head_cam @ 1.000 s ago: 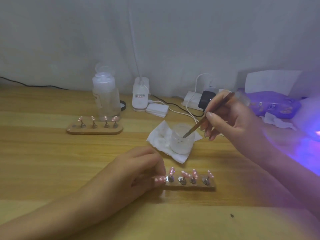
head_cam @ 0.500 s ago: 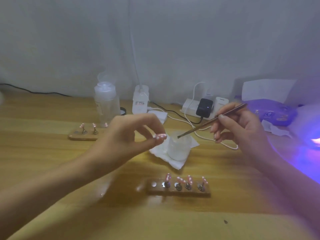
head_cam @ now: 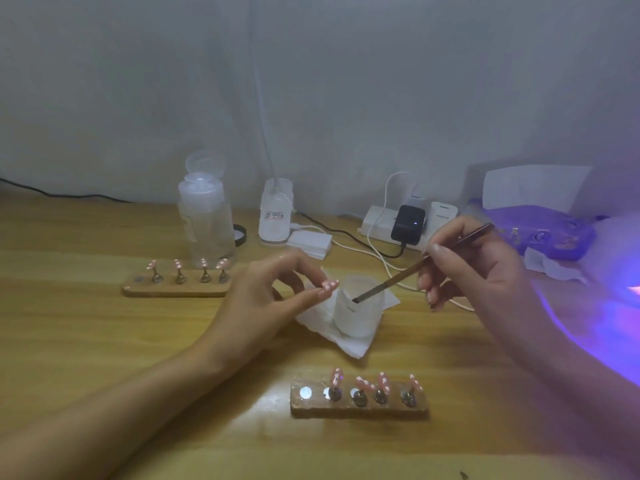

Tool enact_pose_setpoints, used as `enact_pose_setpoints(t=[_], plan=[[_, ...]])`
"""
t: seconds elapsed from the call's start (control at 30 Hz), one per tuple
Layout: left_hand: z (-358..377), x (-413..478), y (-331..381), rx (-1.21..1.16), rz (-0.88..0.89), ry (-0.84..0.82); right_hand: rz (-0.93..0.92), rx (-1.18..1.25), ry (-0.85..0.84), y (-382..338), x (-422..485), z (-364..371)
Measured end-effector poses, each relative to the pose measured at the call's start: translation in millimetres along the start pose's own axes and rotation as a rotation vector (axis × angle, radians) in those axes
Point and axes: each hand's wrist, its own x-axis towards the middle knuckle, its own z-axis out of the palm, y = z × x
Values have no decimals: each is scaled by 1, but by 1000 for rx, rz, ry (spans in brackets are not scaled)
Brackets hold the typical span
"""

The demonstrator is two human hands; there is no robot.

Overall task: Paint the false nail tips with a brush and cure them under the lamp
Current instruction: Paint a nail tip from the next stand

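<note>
My left hand pinches a pink false nail tip with white dots, held in the air just left of a small frosted cup. My right hand grips a thin brown brush; its dark tip points down-left at the cup's rim. A near wooden nail stand carries several pink dotted tips, with its leftmost metal spot bare. A far wooden nail stand at the left holds several more tips. Violet light from the curing lamp glows at the right edge.
The cup sits on a white tissue. Behind stand a clear liquid bottle with its lid flipped up, a white lamp base, a power strip with a black charger and cables, and a purple case.
My left hand lifted one nail tip off the near stand and carried it up beside the cup. The brush came out of the cup and now points at its rim.
</note>
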Motion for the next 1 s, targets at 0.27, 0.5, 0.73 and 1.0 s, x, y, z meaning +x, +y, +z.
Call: enact_pose_setpoints(t=[0.27,0.5,0.73,1.0], plan=[[2,-1,-1,-1,-6,-41,70,-23,-52,-4,-5,13],[2,3,6,69,51,12,161,147,132,8,-5,6],[5,1,5,100,82,55,264,395,298,24,-12,8],[7,0,2,94,16,30,307,430,343,25,-8,6]])
